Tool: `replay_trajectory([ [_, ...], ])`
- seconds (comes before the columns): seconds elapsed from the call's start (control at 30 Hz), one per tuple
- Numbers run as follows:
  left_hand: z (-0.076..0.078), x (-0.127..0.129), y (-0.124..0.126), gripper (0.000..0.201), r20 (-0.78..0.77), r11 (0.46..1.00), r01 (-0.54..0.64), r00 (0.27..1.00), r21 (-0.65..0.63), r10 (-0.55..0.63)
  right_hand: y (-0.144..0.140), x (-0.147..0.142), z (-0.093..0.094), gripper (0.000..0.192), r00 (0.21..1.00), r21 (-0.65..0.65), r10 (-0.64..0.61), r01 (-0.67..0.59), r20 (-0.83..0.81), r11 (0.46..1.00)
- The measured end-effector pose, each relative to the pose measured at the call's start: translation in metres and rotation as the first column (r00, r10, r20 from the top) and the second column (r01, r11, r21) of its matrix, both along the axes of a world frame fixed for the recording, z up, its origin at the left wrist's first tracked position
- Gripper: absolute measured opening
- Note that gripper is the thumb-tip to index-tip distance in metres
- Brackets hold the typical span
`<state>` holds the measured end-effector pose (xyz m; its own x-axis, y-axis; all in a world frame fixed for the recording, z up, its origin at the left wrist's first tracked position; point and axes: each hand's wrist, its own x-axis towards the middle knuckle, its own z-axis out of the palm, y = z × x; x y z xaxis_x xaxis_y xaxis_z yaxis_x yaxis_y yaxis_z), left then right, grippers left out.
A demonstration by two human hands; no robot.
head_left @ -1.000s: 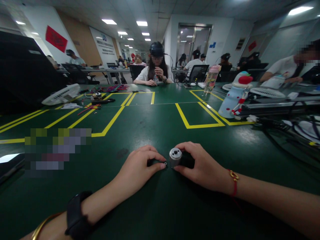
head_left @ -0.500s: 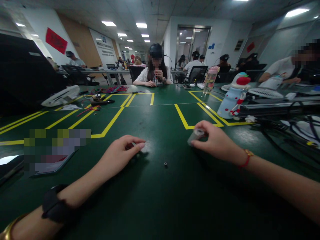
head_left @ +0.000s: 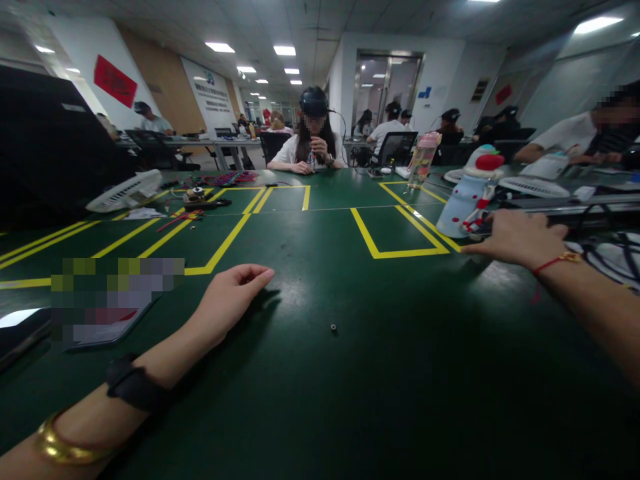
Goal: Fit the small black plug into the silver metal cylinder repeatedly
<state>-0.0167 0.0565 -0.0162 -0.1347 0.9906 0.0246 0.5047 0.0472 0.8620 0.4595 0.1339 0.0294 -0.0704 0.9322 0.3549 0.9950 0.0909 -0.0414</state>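
My left hand hovers low over the green table, its thumb pressed along the curled fingers; nothing shows between them. To its right, apart from both hands, lies a small dark ring-like part with a pale centre. At the right side, my right hand reaches palm down beside a light blue snowman-shaped bottle. The right thumb is stretched away from the other fingers, whose tips are partly hidden behind the hand. No grey cylinder shows around this hand.
Cables and dark metal bars lie at the right. A pink-lidded bottle stands farther back. A white fan, wires and a blurred flat packet are at the left. Another person sits opposite.
My right hand, earlier around a grey cylinder, has moved right towards the blue bottle; the cylinder is no longer visible. My left hand has drawn slightly left and its fingers have closed together.
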Motion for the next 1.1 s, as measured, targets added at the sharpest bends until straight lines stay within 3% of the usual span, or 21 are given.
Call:
replay_trajectory([
  [0.07, 0.0, 0.001, 0.0, 0.037, -0.007, 1.0, -0.013, 1.0, 0.015, 0.013, -0.022, -0.052, -0.001, 0.052, 0.994, 0.109, 0.108, -0.105, -0.016, 0.988],
  [0.13, 0.001, 0.002, -0.001, 0.036, -0.018, 1.0, -0.011, 1.0, 0.016, 0.011, -0.051, -0.111, -0.008, 0.046, 0.948, 0.059, 0.319, -0.317, -0.02, 0.947],
  [0.2, 0.002, 0.002, -0.002, 0.037, -0.027, 1.0, -0.002, 1.0, 0.005, 0.002, -0.081, -0.163, -0.02, 0.048, 0.753, -0.047, 0.651, -0.656, -0.093, 0.753],
  [0.23, 0.002, 0.002, -0.002, 0.037, -0.03, 1.0, -0.002, 1.0, 0.002, 0.002, -0.095, -0.182, -0.027, 0.045, 0.688, -0.086, 0.713, -0.725, -0.132, 0.684],
  [0.3, 0.003, 0.003, -0.003, 0.037, -0.029, 1.0, -0.004, 1.0, 0.01, 0.004, -0.113, -0.205, -0.038, 0.034, 0.61, -0.122, 0.762, -0.792, -0.219, 0.598],
  [0.4, 0.003, 0.002, -0.004, 0.036, -0.026, 1.0, 0.0, 1.0, 0.018, 0.0, -0.115, -0.206, -0.045, 0.027, 0.616, -0.116, 0.724, -0.781, -0.311, 0.614],
  [0.47, 0.003, 0.002, -0.004, 0.037, -0.025, 1.0, 0.004, 1.0, 0.018, -0.004, -0.103, -0.192, -0.039, 0.026, 0.672, -0.096, 0.675, -0.727, -0.305, 0.68],
  [0.53, 0.002, 0.002, -0.004, 0.037, -0.028, 1.0, -0.001, 1.0, 0.025, 0.001, -0.083, -0.17, -0.027, 0.025, 0.78, -0.045, 0.581, -0.605, -0.232, 0.795],
  [0.6, 0.001, 0.002, -0.004, 0.037, -0.028, 0.999, -0.01, 1.0, 0.041, 0.011, -0.062, -0.14, -0.01, 0.027, 0.908, 0.031, 0.403, -0.403, -0.112, 0.915],
  [0.67, 0.001, 0.002, -0.004, 0.037, -0.022, 0.998, -0.016, 1.0, 0.054, 0.018, -0.042, -0.103, 0.007, 0.032, 0.992, 0.052, 0.127, -0.128, 0.022, 0.99],
  [0.73, 0.001, 0.003, -0.004, 0.036, -0.007, 0.998, -0.021, 1.0, 0.059, 0.021, -0.027, -0.063, 0.02, 0.036, 0.977, -0.018, -0.166, 0.17, 0.135, 0.985],
  [0.83, 0.001, 0.003, -0.004, 0.036, 0.007, 0.998, -0.031, 0.999, 0.05, 0.031, -0.013, -0.013, 0.027, 0.035, 0.883, -0.164, -0.416, 0.453, 0.216, 0.876],
  [0.93, 0.001, 0.002, -0.003, 0.036, 0.003, 0.998, -0.038, 0.999, 0.049, 0.038, -0.006, 0.012, 0.024, 0.032, 0.863, -0.242, -0.456, 0.501, 0.219, 0.831],
  [1.1, 0.001, 0.003, -0.003, 0.037, -0.007, 0.997, -0.036, 0.999, 0.066, 0.036, -0.006, 0.013, 0.024, 0.032, 0.877, -0.244, -0.43, 0.474, 0.215, 0.846],
])
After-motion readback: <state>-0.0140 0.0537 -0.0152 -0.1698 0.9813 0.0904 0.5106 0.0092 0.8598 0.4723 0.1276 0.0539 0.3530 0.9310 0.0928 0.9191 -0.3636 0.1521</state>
